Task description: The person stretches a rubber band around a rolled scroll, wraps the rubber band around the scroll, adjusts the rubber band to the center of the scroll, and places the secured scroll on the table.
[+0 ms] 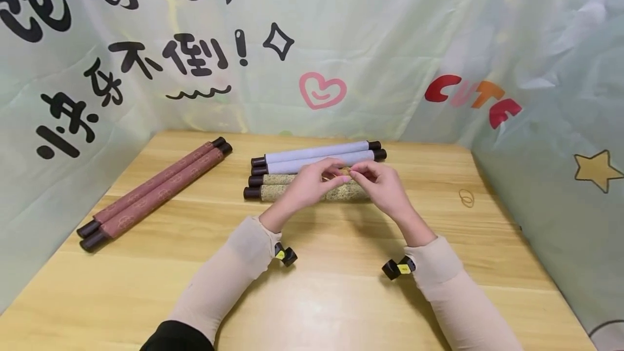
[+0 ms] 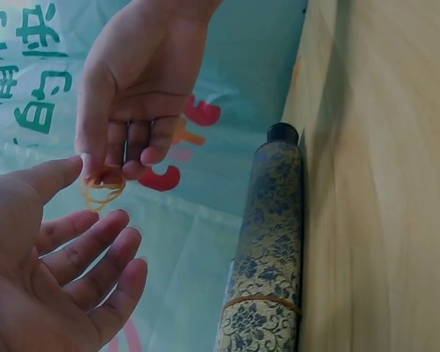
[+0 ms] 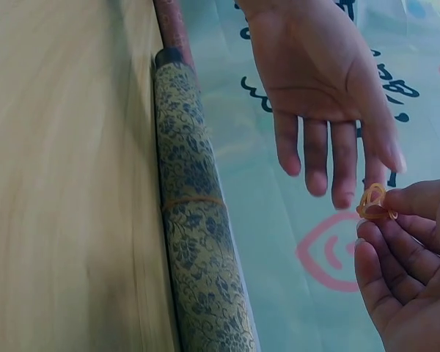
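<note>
My right hand (image 1: 383,187) pinches a small cluster of yellow rubber bands (image 3: 374,203) between thumb and forefinger. Close by, my left hand (image 1: 307,184) has its fingers extended, their tips near the bands; whether they touch them I cannot tell. Both hands are above a pair of scrolls in gold cloth with dark blue flowers (image 1: 275,193), partly hidden by the hands in the head view. A rubber band (image 3: 194,200) runs around that patterned pair. Right behind it lies a pair of pale blue scrolls (image 1: 317,155) with dark end knobs.
On the left of the wooden table (image 1: 331,307), a pair of dark red scrolls (image 1: 161,191) lies slantwise. Loose rubber bands (image 1: 466,197) lie to the right. A printed pale cloth (image 1: 390,31) encloses the back and sides.
</note>
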Demonstrator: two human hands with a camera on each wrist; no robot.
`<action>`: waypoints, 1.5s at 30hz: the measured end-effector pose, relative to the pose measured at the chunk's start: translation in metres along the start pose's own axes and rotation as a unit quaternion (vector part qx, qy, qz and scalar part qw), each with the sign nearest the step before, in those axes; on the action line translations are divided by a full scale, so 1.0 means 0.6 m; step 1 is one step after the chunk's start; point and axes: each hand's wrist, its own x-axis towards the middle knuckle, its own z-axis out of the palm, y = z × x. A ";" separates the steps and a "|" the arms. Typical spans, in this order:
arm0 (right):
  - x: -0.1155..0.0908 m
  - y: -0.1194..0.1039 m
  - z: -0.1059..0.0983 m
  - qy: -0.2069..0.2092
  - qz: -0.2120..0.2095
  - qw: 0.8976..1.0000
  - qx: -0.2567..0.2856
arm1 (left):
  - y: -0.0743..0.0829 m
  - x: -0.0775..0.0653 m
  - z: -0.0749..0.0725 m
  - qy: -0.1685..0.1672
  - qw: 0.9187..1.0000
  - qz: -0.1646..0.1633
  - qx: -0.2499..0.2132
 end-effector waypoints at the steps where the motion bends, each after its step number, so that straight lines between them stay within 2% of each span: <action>1: 0.000 -0.002 -0.001 0.000 -0.002 1.000 -0.003 | 0.002 0.001 0.002 0.000 1.000 0.006 -0.002; 6: 0.003 -0.008 -0.003 0.002 -0.012 1.000 -0.007 | 0.008 0.005 0.006 0.015 1.000 0.023 0.004; 12: -0.003 -0.016 -0.003 -0.007 0.010 1.000 0.011 | 0.006 0.001 0.011 0.026 0.999 0.023 -0.006; 19: -0.015 -0.073 -0.009 -0.013 0.033 0.999 -0.009 | 0.002 -0.006 0.010 0.054 0.998 0.032 -0.029; 26: -0.011 -0.014 -0.015 0.009 0.024 1.000 -0.006 | 0.000 -0.007 0.002 0.051 0.998 0.027 -0.039; 31: -0.009 -0.011 -0.029 0.015 0.036 0.999 -0.005 | 0.002 -0.006 -0.008 0.053 0.997 0.035 -0.047; 38: -0.008 -0.016 -0.042 0.012 0.109 0.994 0.000 | 0.003 -0.007 -0.018 0.073 0.995 0.047 -0.055; 45: -0.008 -0.018 -0.041 0.011 0.094 0.995 0.026 | 0.004 -0.008 -0.018 0.067 0.994 0.048 -0.076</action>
